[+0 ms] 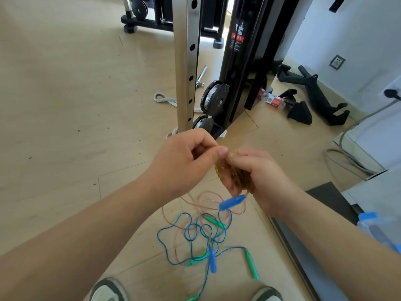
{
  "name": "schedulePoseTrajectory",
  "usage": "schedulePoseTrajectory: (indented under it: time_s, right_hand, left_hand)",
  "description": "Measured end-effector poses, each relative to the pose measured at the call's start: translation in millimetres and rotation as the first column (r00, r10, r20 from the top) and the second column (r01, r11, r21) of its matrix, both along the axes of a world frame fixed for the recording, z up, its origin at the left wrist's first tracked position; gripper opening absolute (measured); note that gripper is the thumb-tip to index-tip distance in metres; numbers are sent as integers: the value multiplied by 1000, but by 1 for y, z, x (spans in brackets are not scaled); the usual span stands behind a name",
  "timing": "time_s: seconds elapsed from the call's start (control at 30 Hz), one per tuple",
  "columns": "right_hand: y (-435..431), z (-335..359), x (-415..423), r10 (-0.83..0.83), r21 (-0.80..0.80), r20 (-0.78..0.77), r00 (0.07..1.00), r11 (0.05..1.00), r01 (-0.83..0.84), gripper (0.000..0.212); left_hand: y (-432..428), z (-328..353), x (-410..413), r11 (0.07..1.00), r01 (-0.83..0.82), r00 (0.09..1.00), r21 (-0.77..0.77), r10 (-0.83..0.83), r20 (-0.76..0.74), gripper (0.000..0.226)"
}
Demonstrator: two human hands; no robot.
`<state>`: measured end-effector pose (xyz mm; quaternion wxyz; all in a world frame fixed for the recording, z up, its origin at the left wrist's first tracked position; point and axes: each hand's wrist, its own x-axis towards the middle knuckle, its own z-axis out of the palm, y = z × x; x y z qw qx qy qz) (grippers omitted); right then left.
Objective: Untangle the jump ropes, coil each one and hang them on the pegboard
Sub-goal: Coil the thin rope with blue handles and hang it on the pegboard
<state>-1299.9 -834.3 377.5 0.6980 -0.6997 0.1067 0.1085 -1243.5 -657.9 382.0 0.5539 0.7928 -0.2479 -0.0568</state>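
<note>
Head view: we log the left hand [184, 164] pinching the top of a coiled yellow jump rope [235, 174] and the right hand [262, 179] curled round the coil, both grips closed on it. Its blue handle [233, 202] dangles below. A tangle of blue and pink ropes [204, 231] lies on the floor [65, 105].

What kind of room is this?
Probably a home gym: a steel post with holes, weight plates on a rack behind it, and jump ropes tangled on the floor.
</note>
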Motion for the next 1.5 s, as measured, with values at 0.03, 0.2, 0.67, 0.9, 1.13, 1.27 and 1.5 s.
schedulePoseTrajectory:
  time_s: [0.03,0.2,0.67,0.9,1.13,1.27,1.5]
  right_hand:
    - [2,1,0,37,79,-15,999,996,-36,36]
    - [9,4,-3,66,149,-12,998,987,-63,34]
    - [-7,-18,11,-318,-443,128,939,829,341,19]
    - [-12,-15,1,-51,-181,22,998,982,54,26]
    - [3,-8,-5,232,6,9,973,973,-232,40]
    - [4,-4,-2,197,142,22,980,970,-198,43]
    - [10,6,7,-160,548,-138,977,809,210,35]
  left_hand:
    - [0,-2,1,1000,-29,1000,4,29,-12,18]
    - [3,-21,8,993,-32,975,114,56,-213,34]
    - [-22,-15,-49,767,353,926,535,-370,-80,27]
    - [-10,20,-12,997,72,977,-40,-78,-199,16]
    - [10,1,15,990,-142,984,7,142,-112,10]
    - [9,-14,13,983,-118,978,138,139,-158,14]
    - [-8,-38,-5,944,24,921,328,107,-375,41]
